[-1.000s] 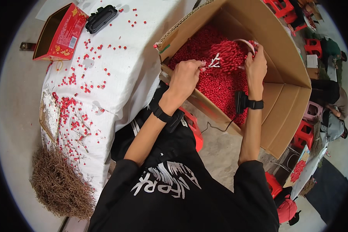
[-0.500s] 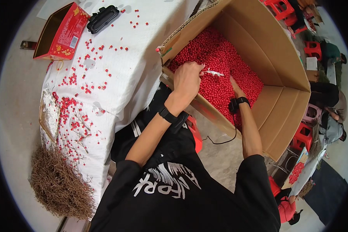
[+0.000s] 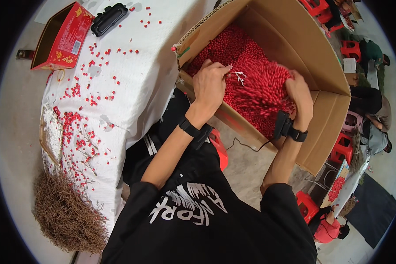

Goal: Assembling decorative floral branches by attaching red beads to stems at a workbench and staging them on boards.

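Observation:
A large open cardboard box point(image 3: 330, 57) holds a deep heap of small red berries point(image 3: 226, 42). My left hand point(image 3: 210, 86) is over the box's near-left edge, its thumb and fingers pinched together. From its fingertips a thin white branching piece point(image 3: 239, 77) points into the box; what exactly it is I cannot make out. My right hand point(image 3: 300, 94) is inside the box on the right, fingers curled round the edge of a raised mass of berries point(image 3: 264, 88) that is smeared by motion. Its fingertips are partly hidden by the berries.
On my left, a white-covered table point(image 3: 141, 75) carries scattered berries, a red carton point(image 3: 68, 42), a black case point(image 3: 109, 20) and a tray of white bits point(image 3: 53, 132). Brown twigs point(image 3: 68, 211) lie at its near end. Red stools point(image 3: 342, 147) and other people are at right.
My right hand has come up from deep in the berries and moved right, lifting a mass of them. My left hand keeps its pinch, and the white piece now tilts downward.

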Demonstrator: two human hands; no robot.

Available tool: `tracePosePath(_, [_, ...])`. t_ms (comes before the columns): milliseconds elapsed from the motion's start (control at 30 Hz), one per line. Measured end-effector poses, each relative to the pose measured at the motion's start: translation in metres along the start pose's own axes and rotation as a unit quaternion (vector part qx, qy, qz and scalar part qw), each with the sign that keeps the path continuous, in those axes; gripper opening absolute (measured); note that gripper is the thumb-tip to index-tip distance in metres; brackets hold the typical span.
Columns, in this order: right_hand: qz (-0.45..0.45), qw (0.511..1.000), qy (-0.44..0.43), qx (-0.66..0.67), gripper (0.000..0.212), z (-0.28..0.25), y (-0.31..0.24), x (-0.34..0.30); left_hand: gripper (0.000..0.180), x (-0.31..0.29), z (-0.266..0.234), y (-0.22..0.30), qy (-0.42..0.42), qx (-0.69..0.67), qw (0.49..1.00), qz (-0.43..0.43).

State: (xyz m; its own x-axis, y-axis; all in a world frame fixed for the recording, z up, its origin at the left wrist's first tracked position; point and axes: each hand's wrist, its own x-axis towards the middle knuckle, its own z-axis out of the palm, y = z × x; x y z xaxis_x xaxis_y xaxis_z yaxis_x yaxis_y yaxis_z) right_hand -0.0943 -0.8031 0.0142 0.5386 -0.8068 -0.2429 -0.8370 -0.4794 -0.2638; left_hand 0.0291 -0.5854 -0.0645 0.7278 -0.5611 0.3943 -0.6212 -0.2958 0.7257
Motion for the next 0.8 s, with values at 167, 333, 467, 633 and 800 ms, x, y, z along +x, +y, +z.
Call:
tracePosePath(167, [0.016,0.992,0.110,-0.056,0.047,-0.016,-0.055,-0.018,0.023,-0.001,-0.002,0.003,0.003,0.024,1.000,-0.013])
tracePosePath(333, [0.011,0.996,0.062,-0.060,0.049,0.047,0.028,0.071,0.017,0.001,-0.001,0.010,0.025,-0.028,0.999,-0.023])
tracePosePath(467, [-0.124,0.985,-0.113,0.036,0.053,0.135,0.095,0.116,0.016,0.000,-0.001,0.011,0.018,-0.048,0.998,-0.025])
tracePosePath(633, [-0.111,0.973,-0.200,0.039,0.044,0.201,0.094,0.073,0.016,-0.002,0.000,0.004,0.021,-0.046,0.999,-0.021])
tracePosePath(800, [0.053,0.868,-0.294,0.397,0.049,0.199,0.168,0.087,0.015,0.002,0.008,0.013,0.039,-0.057,0.998,-0.001])
